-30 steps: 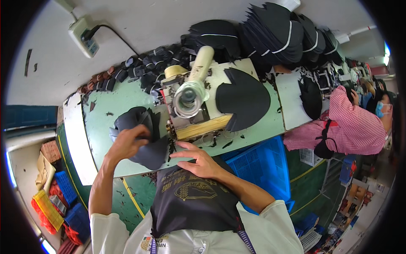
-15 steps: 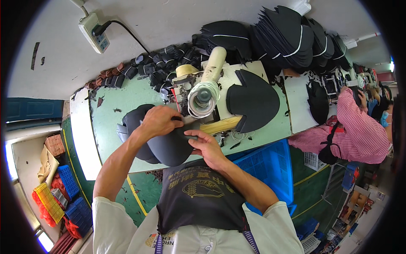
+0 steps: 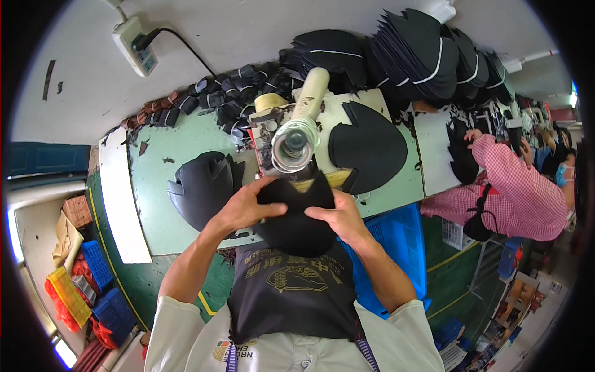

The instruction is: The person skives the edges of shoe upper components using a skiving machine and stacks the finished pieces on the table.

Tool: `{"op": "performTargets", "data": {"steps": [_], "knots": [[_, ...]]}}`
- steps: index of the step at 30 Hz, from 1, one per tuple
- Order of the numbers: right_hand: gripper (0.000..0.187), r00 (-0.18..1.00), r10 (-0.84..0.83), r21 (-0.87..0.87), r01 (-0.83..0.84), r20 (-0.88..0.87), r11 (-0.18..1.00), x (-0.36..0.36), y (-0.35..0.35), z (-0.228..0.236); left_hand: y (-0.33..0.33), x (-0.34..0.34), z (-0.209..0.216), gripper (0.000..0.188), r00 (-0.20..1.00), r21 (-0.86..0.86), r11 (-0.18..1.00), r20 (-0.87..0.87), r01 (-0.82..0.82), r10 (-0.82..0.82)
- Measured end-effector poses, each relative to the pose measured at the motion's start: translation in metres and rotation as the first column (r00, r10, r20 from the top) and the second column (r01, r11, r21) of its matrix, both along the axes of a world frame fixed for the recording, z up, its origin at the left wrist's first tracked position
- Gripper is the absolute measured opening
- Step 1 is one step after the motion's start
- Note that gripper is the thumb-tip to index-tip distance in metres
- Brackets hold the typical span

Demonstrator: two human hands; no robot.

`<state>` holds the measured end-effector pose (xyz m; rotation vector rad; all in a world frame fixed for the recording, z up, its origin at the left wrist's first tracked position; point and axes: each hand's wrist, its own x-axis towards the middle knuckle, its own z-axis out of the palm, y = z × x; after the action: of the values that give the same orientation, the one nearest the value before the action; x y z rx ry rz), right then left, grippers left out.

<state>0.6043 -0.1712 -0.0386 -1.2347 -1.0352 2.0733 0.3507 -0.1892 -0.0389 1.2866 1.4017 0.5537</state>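
Indoors, at a green table over green flooring, left hand and right hand pinch a black piece.

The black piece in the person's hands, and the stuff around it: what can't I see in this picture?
In the head view:
- Underside of the black piece: faces away from the camera.
- Parts of the left hand and right hand: behind that piece.
- Some of the yellow bar: covered by the piece.
- Part of the blue crate: behind the right forearm.
- Items beyond the co-worker: too small.
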Motion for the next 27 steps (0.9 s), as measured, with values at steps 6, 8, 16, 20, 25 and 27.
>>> {"op": "performTargets", "data": {"steps": [6, 8, 16, 20, 25, 27], "knots": [[0.018, 0.993, -0.026, 0.162, 0.007, 0.118, 0.987, 0.023, 0.006, 0.012, -0.023, -0.012, -0.007, 0.024, 0.998, -0.174, 0.985, 0.049, -0.016, 0.025], [0.016, 0.969, 0.068, 0.577, -0.197, 0.238, 0.793, 0.032, 0.017, 0.009, -0.015, -0.009, -0.009, 0.023, 0.995, -0.213, 0.975, 0.066, -0.061, 0.077], [0.029, 0.802, 0.006, 0.661, -0.496, 0.597, 0.564, 0.016, 0.033, 0.011, 0.014, 0.013, -0.017, 0.019, 0.936, -0.100, 0.938, -0.157, -0.332, 0.314], [0.032, 0.741, -0.049, 0.635, -0.537, 0.670, 0.556, 0.008, 0.046, 0.028, 0.026, 0.022, -0.029, 0.018, 0.892, 0.155, 0.945, -0.315, -0.288, 0.324], [0.023, 0.785, -0.196, 0.706, -0.378, 0.587, 0.599, 0.042, 0.059, 0.076, 0.004, 0.039, -0.033, 0.017, 0.894, 0.077, 0.904, -0.135, -0.420, 0.427], [0.021, 0.779, -0.324, 0.793, -0.337, 0.538, 0.507, 0.052, 0.053, 0.109, -0.012, 0.020, -0.034, 0.015, 0.894, 0.049, 0.893, 0.005, -0.448, 0.449]]}}
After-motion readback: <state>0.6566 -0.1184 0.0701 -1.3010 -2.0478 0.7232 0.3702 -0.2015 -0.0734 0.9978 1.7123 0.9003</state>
